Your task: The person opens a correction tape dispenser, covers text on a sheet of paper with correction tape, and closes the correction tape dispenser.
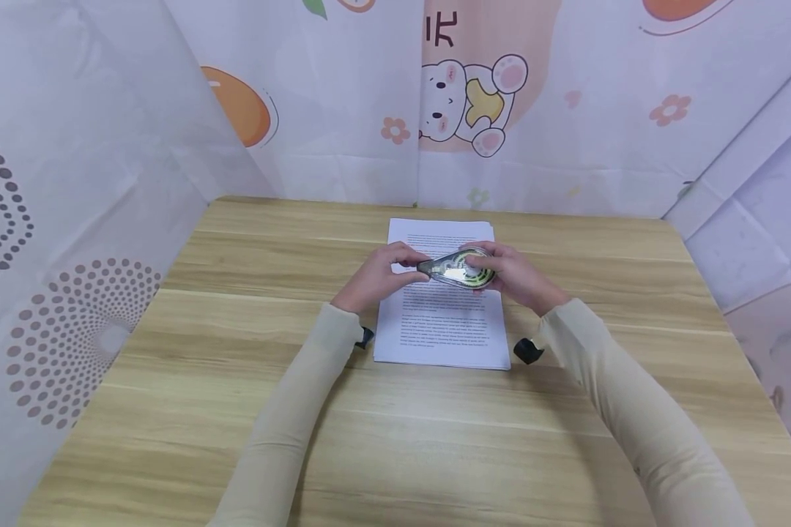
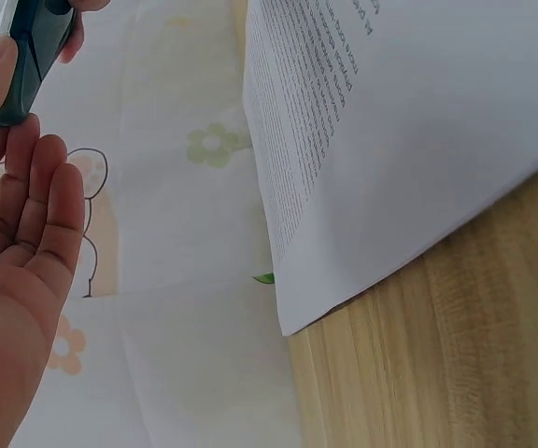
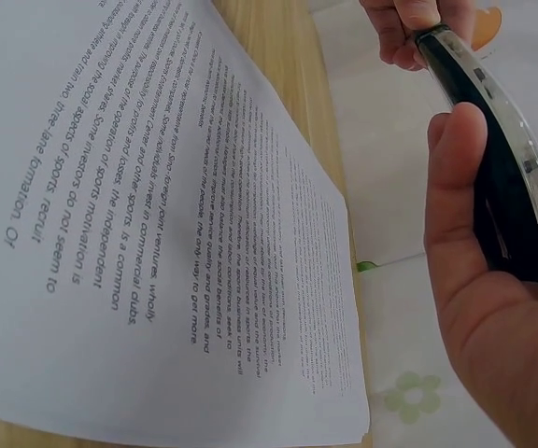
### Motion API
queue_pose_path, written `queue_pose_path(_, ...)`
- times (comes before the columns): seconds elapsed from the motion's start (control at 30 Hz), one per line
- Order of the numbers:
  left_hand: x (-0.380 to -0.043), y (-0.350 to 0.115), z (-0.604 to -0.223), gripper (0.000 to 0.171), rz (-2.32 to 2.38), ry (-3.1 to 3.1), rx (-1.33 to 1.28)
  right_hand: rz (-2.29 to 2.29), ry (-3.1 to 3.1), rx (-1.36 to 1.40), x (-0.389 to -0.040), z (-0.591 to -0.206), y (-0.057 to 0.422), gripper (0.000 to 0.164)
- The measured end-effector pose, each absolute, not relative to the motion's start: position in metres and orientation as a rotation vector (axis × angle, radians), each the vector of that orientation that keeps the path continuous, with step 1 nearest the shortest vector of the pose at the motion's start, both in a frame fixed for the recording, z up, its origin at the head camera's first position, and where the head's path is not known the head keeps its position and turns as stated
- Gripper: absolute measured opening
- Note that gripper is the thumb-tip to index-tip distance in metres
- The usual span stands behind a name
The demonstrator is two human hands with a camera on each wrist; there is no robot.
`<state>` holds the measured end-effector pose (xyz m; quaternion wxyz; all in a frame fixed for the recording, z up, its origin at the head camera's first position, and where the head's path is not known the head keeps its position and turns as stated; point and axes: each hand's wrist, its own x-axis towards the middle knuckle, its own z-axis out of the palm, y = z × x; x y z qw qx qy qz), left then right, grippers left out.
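A teardrop-shaped correction tape (image 1: pixel 451 271), with a clear top and dark and green parts, is held level over a stack of printed paper (image 1: pixel 444 340). My left hand (image 1: pixel 379 272) pinches its narrow dark end between thumb and forefinger. The other fingers of that hand (image 2: pixel 26 271) extend below it in the left wrist view. Its wide round end sits in my right hand (image 1: pixel 517 277), the thumb lying on the upper face. From the right wrist view, the dark side of the correction tape (image 3: pixel 498 201) shows between thumb and palm.
The paper lies near the back middle of a wooden table (image 1: pixel 422 439). Behind the table hangs a patterned white curtain (image 1: pixel 343 110), and more cloth (image 1: pixel 72 183) hangs along the left side. Black wrist pieces (image 1: pixel 528 351) sit under the sleeves.
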<state>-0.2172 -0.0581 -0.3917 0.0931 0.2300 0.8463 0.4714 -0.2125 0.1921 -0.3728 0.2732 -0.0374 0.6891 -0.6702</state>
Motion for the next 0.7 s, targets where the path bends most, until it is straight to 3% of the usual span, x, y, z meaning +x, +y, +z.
queue_pose_path(0.47, -0.214, -0.063, -0.394, 0.037, 1.416, 2.591, 0.66, -1.757, 1.893, -0.096, -0.213, -0.367, 0.184, 0.045)
queue_pose_path(0.7, -0.218, -0.071, -0.395, 0.04, 1.405, 2.637, 0.623, -1.79, 1.899, -0.076, -0.214, -0.369, 0.187, 0.052)
